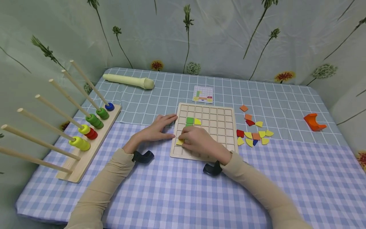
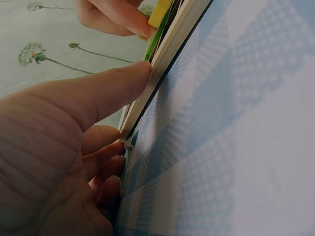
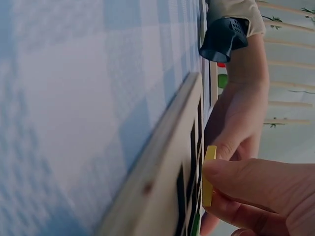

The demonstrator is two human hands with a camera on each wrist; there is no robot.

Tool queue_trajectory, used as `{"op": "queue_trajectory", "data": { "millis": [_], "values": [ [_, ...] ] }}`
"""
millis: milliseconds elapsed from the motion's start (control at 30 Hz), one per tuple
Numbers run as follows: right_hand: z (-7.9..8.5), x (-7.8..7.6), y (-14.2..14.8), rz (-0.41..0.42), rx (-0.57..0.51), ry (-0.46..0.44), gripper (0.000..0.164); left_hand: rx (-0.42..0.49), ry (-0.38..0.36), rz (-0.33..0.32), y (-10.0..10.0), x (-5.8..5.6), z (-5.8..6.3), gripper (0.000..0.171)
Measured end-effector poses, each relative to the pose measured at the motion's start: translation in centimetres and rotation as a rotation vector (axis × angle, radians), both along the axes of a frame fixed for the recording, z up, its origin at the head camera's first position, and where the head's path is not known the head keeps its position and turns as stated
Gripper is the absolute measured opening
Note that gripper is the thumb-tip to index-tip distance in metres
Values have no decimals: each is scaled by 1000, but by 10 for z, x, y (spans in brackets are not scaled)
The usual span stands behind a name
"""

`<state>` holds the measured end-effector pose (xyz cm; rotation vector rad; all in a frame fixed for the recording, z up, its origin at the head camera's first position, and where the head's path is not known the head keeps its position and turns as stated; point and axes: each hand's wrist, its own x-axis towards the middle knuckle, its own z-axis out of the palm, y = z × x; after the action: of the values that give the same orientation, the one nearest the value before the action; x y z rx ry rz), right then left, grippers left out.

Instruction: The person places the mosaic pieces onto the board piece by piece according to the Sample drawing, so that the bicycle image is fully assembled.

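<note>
A wooden grid board [image 1: 221,130] lies on the table with a green square tile [image 1: 190,120] and a yellow quarter-round tile [image 1: 197,121] in its cells. More green below them is partly covered by my right hand [image 1: 200,140]. That hand pinches a yellow tile [image 3: 207,194] between thumb and fingers over the board's lower left cells. The tile's full outline is hidden. My left hand [image 1: 155,129] rests at the board's left edge, its thumb [image 2: 123,81] and fingertips touching the rim.
Right of the board lie several loose yellow, red, orange and blue tiles [image 1: 255,136]. A pattern card [image 1: 203,94] sits behind it. On the left stands a peg rack [image 1: 94,140] with coloured rings; a pale yellow microphone-shaped object [image 1: 128,80] and an orange curved piece [image 1: 314,122] lie farther off.
</note>
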<state>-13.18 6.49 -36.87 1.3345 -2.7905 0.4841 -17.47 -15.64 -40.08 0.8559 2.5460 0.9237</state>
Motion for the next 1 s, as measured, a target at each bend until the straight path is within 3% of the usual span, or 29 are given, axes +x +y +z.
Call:
{"op": "queue_trajectory", "data": {
  "millis": [633, 1000],
  "values": [
    [0, 1, -5, -19, 21, -59, 20, -5, -10, 4, 2, 2, 2, 77],
    [1, 4, 3, -11, -5, -47, 22, -4, -3, 5, 2, 2, 2, 77]
  ]
}}
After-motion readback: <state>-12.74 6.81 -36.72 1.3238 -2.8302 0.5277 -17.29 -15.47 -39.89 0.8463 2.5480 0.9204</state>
